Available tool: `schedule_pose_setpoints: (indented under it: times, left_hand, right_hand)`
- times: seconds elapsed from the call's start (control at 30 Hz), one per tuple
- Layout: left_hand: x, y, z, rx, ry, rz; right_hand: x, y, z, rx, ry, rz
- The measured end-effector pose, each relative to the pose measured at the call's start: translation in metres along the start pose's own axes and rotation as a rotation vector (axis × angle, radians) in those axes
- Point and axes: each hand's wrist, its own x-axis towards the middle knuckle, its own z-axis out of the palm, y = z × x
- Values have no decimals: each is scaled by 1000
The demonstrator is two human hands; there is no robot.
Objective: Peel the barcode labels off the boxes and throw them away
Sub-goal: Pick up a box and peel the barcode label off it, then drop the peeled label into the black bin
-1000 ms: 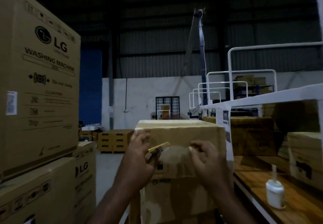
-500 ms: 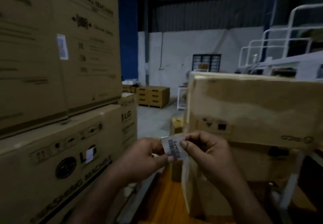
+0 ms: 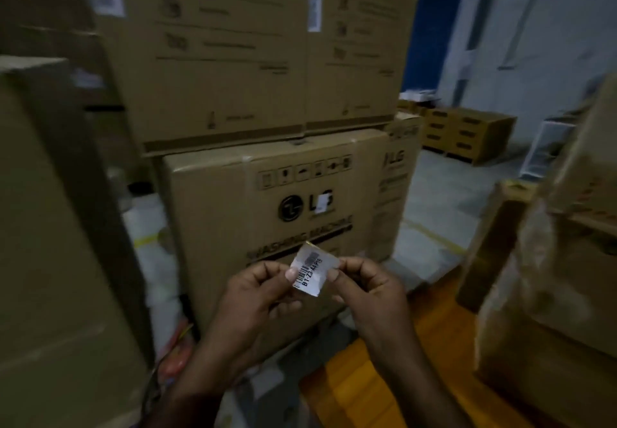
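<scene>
The barcode label point(image 3: 310, 270), white and printed B1-Z3-A4-P16, hangs free of any box, held up between both hands. The left hand point(image 3: 257, 297) pinches its left edge and the right hand point(image 3: 364, 289) its right edge, thumb against curled fingers. Behind stands an LG washing machine box point(image 3: 267, 220) bearing a small white sticker point(image 3: 324, 201).

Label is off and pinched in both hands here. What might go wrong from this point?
1. The peeled barcode label, pinched by the left hand and right hand, may cling to them or fold onto itself.
2. No bin is in view, so it may end up on the floor.
3. The small white label on the lower LG box and the strip label on the upper box could be missed in this dim light.
</scene>
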Motion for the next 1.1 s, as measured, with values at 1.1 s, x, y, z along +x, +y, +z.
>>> schedule_pose_setpoints:
  times: [1.1]
  left_hand:
    - [-181, -98, -434, 685, 866, -358]
  right_hand:
    - [-96, 186, 436, -603, -952, -44]
